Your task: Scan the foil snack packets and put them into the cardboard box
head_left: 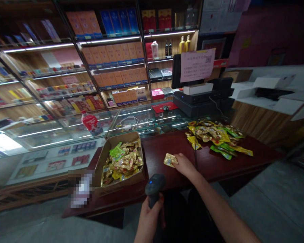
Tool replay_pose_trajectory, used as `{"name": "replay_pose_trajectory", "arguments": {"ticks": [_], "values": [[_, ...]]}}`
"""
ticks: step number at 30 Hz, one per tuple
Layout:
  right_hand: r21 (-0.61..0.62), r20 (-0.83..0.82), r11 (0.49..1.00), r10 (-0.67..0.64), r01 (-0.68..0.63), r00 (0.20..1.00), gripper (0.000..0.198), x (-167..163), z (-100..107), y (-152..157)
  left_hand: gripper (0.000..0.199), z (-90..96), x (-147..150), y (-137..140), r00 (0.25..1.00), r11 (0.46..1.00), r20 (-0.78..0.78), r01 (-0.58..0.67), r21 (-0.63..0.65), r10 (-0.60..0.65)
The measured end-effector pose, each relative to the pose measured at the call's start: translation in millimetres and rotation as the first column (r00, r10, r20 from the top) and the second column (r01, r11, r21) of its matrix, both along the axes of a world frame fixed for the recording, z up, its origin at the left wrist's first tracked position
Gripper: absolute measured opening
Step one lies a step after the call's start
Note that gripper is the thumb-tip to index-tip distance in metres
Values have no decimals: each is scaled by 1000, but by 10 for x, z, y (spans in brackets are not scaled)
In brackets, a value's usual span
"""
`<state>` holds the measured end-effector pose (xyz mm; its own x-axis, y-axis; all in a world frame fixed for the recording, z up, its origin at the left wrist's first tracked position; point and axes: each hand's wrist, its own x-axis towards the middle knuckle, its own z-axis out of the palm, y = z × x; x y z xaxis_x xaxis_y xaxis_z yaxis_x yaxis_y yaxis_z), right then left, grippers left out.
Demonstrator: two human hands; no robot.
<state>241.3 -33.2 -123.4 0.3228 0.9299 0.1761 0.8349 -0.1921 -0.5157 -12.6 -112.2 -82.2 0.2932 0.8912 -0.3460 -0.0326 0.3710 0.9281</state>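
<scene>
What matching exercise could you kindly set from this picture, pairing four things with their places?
1. Handheld scanner
2. Lone gold packet
3. Cardboard box
4. Bottle with red label

A. On the glass counter
B. In the right hand
C. On the dark red table
D. In the left hand

Pairs: 1-D; 2-B; 3-C; 4-A

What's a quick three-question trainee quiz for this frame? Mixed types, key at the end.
1. What does the left hand hold?
2. Fill in: in the picture, the loose pile of foil packets lies to the ____ of the open cardboard box.
3. True or false: the gold packet in the right hand is inside that box.

Key:
1. A handheld barcode scanner.
2. Right.
3. False; it is outside the box, between the box and the pile.
</scene>
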Motion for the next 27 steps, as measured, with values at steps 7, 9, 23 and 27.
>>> {"name": "replay_pose_trajectory", "arguments": {"ticks": [7, 9, 23, 27], "values": [[301, -524, 920, -61, 251, 850, 36, -371, -336, -156, 49, 40, 25, 137, 998, 998, 4, -60, 29, 60], [325, -574, 911, -24, 255, 819, 40, -364, -345, -162, 53, 42, 46, 164, 999, 999, 13, -42, 10, 42], [344, -636, 913, 55, 219, 770, 46, -327, -304, -183, 43, 257, 119, 71, 998, 997, 26, -66, 41, 65], [335, -611, 921, 53, 197, 790, 40, -307, -297, -170, 48, 133, 114, 128, 999, 999, 23, -25, 22, 24]]}}
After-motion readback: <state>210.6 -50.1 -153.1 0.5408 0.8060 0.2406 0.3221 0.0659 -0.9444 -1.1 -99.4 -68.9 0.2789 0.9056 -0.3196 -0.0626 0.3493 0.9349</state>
